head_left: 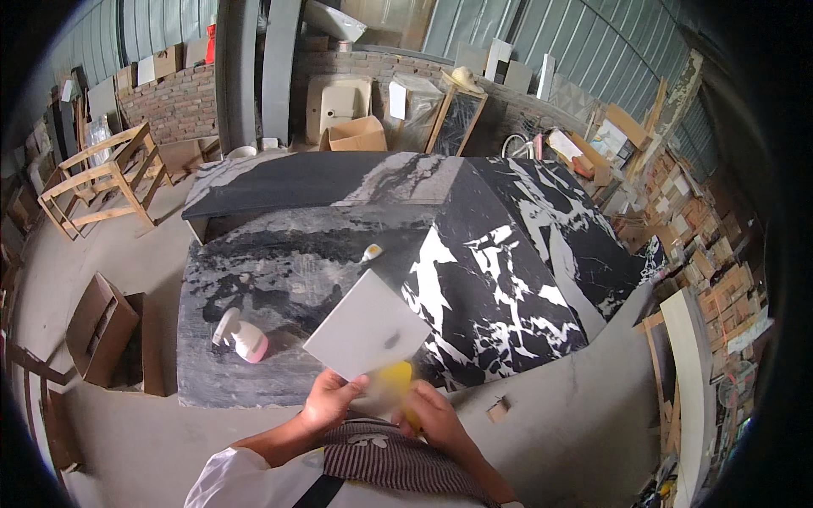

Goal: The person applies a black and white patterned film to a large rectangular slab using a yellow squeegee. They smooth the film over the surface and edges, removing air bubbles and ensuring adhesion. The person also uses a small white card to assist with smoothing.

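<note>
Grey-black stone forms the largest item, a worktop [296, 288] extending ahead of both hands. Black slab [508, 288] with white veining: located ahead and to the right of the right hand [432, 415]. Open cardboard box [110, 330]: on the floor, well left of the left hand [329, 402]. White tile [364, 322], marked with a dark spot: directly ahead of the left hand, which is clamped on its near corner. White-and-pink spray bottle [247, 340]: on the worktop, ahead-left of the left hand. Yellow implement [395, 377], partly blurred: gripped by the right hand beside the tile; contact between them cannot be determined. Small white bottle [371, 252]: beyond the tile, ahead of both hands.
</note>
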Available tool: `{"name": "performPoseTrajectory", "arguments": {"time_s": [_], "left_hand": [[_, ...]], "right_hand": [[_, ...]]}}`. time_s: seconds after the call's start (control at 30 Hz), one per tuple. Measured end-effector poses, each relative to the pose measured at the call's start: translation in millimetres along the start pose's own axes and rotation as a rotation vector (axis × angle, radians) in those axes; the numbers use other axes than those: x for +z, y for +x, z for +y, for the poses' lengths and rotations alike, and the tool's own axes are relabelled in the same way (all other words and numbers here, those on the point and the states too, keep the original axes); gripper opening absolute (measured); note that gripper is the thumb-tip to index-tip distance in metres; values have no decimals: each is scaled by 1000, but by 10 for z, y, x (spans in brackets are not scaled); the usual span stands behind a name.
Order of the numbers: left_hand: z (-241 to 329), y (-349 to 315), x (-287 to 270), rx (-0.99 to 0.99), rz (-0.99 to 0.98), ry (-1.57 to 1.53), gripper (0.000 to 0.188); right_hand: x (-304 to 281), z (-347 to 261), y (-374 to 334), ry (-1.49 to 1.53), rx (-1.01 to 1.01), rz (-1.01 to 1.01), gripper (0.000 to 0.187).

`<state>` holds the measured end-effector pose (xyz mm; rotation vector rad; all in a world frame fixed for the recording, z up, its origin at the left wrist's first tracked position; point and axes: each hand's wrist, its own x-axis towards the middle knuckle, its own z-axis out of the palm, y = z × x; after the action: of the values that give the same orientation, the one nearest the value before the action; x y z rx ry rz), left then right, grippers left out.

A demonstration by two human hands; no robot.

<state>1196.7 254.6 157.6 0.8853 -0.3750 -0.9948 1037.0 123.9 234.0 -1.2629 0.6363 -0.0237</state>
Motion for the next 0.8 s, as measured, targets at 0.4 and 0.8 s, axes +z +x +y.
{"name": "performPoseTrajectory", "arguments": {"time_s": [0.4, 0.8], "left_hand": [[316, 216, -442, 92, -46, 194, 22], [319, 385, -740, 83, -105, 289, 22]], "right_hand": [[454, -121, 641, 231, -34, 136, 21], [314, -89, 956, 339, -41, 138, 22]]}}
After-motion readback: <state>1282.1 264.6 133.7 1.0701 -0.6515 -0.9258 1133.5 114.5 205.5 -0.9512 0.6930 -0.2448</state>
